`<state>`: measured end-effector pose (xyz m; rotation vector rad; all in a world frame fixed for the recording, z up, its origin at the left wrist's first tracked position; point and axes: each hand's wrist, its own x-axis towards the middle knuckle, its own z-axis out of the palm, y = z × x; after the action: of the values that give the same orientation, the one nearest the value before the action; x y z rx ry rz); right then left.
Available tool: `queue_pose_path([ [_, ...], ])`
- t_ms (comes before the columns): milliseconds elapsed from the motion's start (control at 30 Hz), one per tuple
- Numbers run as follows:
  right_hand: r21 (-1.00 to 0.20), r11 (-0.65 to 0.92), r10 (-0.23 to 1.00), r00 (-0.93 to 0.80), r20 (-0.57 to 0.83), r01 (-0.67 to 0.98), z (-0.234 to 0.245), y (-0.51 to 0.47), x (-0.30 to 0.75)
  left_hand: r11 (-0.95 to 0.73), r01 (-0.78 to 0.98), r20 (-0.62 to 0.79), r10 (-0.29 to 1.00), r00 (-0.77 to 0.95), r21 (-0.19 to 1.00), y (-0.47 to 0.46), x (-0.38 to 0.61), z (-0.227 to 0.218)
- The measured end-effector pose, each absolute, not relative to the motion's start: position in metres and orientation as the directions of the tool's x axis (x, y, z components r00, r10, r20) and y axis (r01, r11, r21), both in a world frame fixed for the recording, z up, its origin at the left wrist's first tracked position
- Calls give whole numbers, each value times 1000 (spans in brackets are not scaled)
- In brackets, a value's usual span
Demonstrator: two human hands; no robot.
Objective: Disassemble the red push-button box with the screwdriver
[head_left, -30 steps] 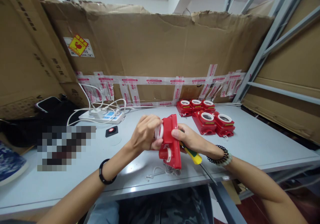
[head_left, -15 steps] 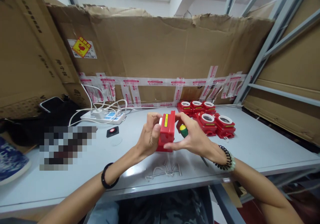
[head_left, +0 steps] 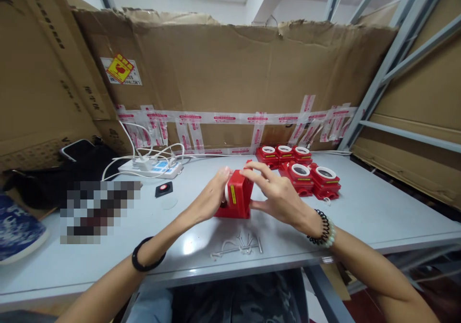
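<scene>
A red box-shaped housing [head_left: 237, 188] with a yellow label and a white ring stands on its edge on the table in front of me. My left hand [head_left: 212, 195] wraps round its left side, over the white ring, which is mostly covered. From the right, my right hand [head_left: 275, 188] grips the housing, fingers on its top edge and thumb low on its right side. Several thin metal pieces and pale cords [head_left: 239, 247] lie near the table's front edge, just below the housing.
Several similar red housings [head_left: 300, 179] with white rings stand at the back right. A white power strip [head_left: 154, 167] with tangled cables sits back left. Closer are a small black square with a red button [head_left: 163, 189] and a clear disc [head_left: 169, 203]. Cardboard [head_left: 230, 73] walls the back.
The red housing has been turned and lowered to stand on the table. My hands have shifted their hold on it. The green and yellow screwdriver in my right hand has gone out of sight.
</scene>
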<state>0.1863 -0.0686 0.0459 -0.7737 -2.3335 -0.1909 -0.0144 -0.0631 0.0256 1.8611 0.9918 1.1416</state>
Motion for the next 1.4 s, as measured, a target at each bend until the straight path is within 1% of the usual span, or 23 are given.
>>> queue_pose_path([
  [33, -170, 823, 504, -559, 658, 542, 46, -67, 186, -575, 277, 495, 812, 310, 770, -63, -17, 25],
  [100, -369, 813, 568, -478, 670, 450, 49, -64, 187, -796, 334, 710, 603, 364, 504, -62, -21, 23],
  [167, -516, 771, 637, -451, 625, 374, 52, -62, 187, -895, 344, 795, 421, 438, 284, -59, -23, 21],
  [200, -570, 744, 666, -460, 587, 349, 53, -62, 187, -913, 342, 807, 370, 460, 223, -58, -23, 19],
  [267, -646, 695, 703, -490, 515, 317, 54, -62, 186, -921, 340, 822, 337, 459, 188, -55, -22, 17],
  [300, -667, 678, 712, -498, 494, 309, 53, -62, 185, -921, 336, 831, 340, 440, 199, -55, -21, 15],
  [367, -679, 670, 716, -505, 483, 300, 50, -63, 184, -905, 326, 832, 392, 393, 273, -57, -18, 12],
  [433, -642, 701, 695, -501, 516, 310, 47, -62, 182, -863, 305, 798, 494, 345, 402, -62, -14, 10],
  [467, -598, 731, 673, -492, 551, 329, 46, -62, 183, -826, 289, 762, 560, 325, 483, -64, -12, 10],
  [533, -456, 799, 601, -494, 629, 391, 44, -60, 184, -715, 241, 660, 699, 277, 656, -69, -9, 10],
  [633, -153, 851, 459, -570, 681, 502, 42, -59, 188, -499, 168, 459, 859, 229, 850, -71, -6, 12],
  [733, 157, 814, 336, -673, 659, 560, 40, -59, 191, -264, 76, 237, 936, 259, 961, -66, -6, 15],
  [767, 223, 796, 311, -695, 648, 563, 39, -59, 191, -188, 60, 164, 945, 281, 980, -65, -7, 17],
  [800, 252, 786, 301, -706, 641, 564, 39, -60, 190, -129, 65, 104, 948, 299, 989, -64, -9, 18],
  [833, 239, 791, 307, -703, 641, 564, 38, -60, 189, -105, 91, 72, 948, 309, 990, -63, -10, 19],
  [867, 184, 810, 324, -686, 651, 557, 37, -60, 188, -130, 127, 85, 948, 307, 983, -63, -13, 21],
  [900, 99, 836, 348, -660, 666, 540, 37, -60, 187, -203, 158, 149, 941, 303, 966, -64, -15, 22],
  [933, -2, 857, 376, -623, 686, 515, 38, -59, 187, -318, 177, 257, 919, 299, 931, -65, -17, 23],
  [1000, -190, 871, 438, -540, 718, 454, 40, -58, 186, -574, 183, 508, 804, 309, 798, -67, -20, 25],
  [1067, -328, 851, 505, -470, 724, 410, 43, -57, 186, -730, 153, 650, 668, 363, 666, -69, -22, 27],
  [1133, -432, 818, 570, -432, 699, 380, 47, -57, 188, -783, 110, 684, 595, 422, 612, -70, -24, 29],
  [1233, -540, 771, 636, -442, 632, 337, 51, -58, 190, -806, 86, 696, 555, 456, 586, -68, -26, 32],
  [1400, -600, 744, 657, -488, 575, 294, 51, -57, 192, -809, 107, 702, 560, 439, 578, -63, -29, 32],
])
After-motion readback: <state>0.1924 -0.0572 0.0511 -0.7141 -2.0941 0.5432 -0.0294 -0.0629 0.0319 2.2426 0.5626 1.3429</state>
